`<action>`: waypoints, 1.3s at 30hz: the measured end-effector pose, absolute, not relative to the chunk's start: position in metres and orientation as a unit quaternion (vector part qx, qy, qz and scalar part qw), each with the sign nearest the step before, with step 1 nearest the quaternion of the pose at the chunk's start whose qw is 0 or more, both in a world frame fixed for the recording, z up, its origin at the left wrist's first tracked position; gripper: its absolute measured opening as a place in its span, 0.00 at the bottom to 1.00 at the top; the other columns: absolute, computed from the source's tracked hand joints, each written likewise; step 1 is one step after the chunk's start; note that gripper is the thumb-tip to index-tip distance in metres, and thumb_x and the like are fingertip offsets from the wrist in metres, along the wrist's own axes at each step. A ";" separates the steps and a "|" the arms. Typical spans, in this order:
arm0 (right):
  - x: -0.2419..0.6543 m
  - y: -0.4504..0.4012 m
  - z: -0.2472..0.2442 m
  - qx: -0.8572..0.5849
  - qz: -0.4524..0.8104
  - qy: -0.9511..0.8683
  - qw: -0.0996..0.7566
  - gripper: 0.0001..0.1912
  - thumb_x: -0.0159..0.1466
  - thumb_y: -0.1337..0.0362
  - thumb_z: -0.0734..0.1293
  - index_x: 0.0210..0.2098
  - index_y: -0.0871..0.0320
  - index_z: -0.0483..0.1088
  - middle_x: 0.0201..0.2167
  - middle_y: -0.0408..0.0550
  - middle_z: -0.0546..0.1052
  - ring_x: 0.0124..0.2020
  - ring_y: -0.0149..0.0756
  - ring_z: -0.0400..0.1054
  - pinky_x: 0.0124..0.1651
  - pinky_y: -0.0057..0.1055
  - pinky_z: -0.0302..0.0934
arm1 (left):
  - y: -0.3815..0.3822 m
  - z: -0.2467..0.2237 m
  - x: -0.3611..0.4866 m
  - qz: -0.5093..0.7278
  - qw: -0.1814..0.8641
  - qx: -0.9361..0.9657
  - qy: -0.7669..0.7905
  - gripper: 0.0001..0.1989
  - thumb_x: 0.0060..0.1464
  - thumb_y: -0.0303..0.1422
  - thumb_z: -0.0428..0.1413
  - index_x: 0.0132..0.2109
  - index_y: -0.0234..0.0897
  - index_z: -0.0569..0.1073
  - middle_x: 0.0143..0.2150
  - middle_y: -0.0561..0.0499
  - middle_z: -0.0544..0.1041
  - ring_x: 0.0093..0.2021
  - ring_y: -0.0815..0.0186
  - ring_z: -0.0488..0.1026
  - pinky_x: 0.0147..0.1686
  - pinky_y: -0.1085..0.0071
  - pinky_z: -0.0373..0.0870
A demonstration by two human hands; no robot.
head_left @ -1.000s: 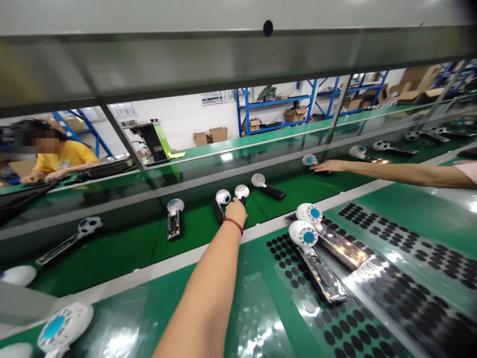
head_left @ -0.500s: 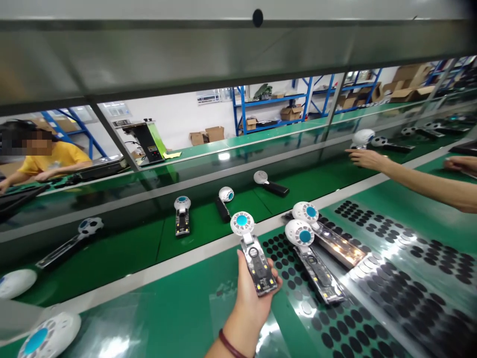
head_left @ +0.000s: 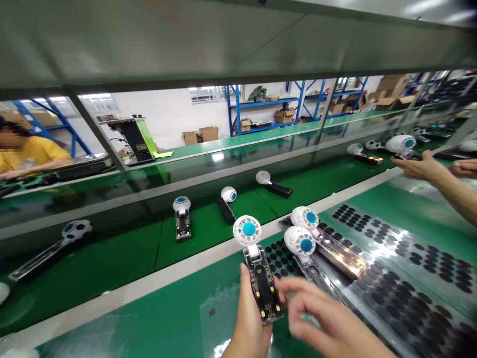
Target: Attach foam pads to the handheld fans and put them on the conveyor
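My left hand (head_left: 248,318) is wrapped round the handle of a handheld device (head_left: 264,286), holding it upright above the bench. It has a round white head with a blue centre and a clear handle showing a dark circuit board and small yellow lights. My right hand (head_left: 328,318), blurred, is at the handle's right edge; its fingers are apart and the index fingertip overlaps that edge. Just beyond lie two similar devices, one (head_left: 301,242) partly covered by my right hand, the other (head_left: 343,253) with a lit, coppery handle.
Sheets of black round stickers (head_left: 402,303) cover the bench at right. Several similar devices, including one with a football-patterned head (head_left: 76,229), lie on the green conveyor belt (head_left: 126,268). A co-worker's hand (head_left: 421,166) holds a device at right. A person in yellow (head_left: 40,154) sits across the line.
My right hand has come in from the lower right to the held device. The co-worker's hand has moved right, now with a device in it. The view has shifted slightly.
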State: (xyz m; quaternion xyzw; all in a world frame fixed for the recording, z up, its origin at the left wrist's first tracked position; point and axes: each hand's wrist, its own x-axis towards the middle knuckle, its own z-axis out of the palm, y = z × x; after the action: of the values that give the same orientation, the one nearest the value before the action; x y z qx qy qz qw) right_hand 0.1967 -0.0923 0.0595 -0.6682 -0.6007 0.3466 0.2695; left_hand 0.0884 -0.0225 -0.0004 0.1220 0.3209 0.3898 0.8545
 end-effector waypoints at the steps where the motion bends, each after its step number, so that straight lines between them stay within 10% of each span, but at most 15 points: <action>1: 0.198 -0.078 0.063 -0.676 0.341 -0.588 0.285 0.07 0.60 0.66 0.60 0.28 0.55 0.68 0.53 0.43 0.65 0.50 0.37 0.63 0.48 0.31 0.61 | -0.023 -0.002 0.089 0.393 0.854 0.118 0.319 0.26 0.51 0.50 0.46 0.28 0.30 0.74 0.20 0.48 0.73 0.21 0.68 0.69 0.26 0.73 0.65; 19: 0.191 -0.027 0.070 -0.647 0.446 -0.542 0.299 0.07 0.58 0.68 0.56 0.24 0.57 0.60 0.46 0.46 0.65 0.19 0.23 0.63 0.14 0.19 0.57 | -0.019 -0.014 0.096 0.369 0.856 0.140 0.334 0.27 0.40 0.58 0.49 0.22 0.37 0.73 0.23 0.44 0.75 0.28 0.55 0.74 0.26 0.64 0.68; 27: 0.191 -0.025 0.075 -0.686 0.347 -0.592 0.242 0.08 0.56 0.71 0.57 0.23 0.56 0.61 0.32 0.43 0.69 0.32 0.32 0.66 0.35 0.25 0.60 | -0.017 -0.019 0.097 0.362 0.853 0.138 0.349 0.27 0.39 0.58 0.50 0.27 0.37 0.76 0.23 0.44 0.76 0.26 0.55 0.74 0.25 0.63 0.69; 39: 0.184 -0.028 0.066 -0.691 0.295 -0.594 0.286 0.08 0.55 0.73 0.58 0.23 0.55 0.60 0.47 0.42 0.68 0.45 0.36 0.65 0.46 0.29 0.58 | -0.014 -0.027 0.093 0.359 0.837 0.135 0.390 0.24 0.40 0.55 0.52 0.27 0.38 0.76 0.22 0.45 0.76 0.30 0.53 0.75 0.29 0.63 0.69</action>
State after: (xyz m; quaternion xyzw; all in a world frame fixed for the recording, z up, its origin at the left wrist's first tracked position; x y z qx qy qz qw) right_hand 0.1840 -0.0276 0.0655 -0.6913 -0.5942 0.2952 0.2861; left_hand 0.0934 -0.0140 -0.0269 0.1351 0.3900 0.3588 0.8372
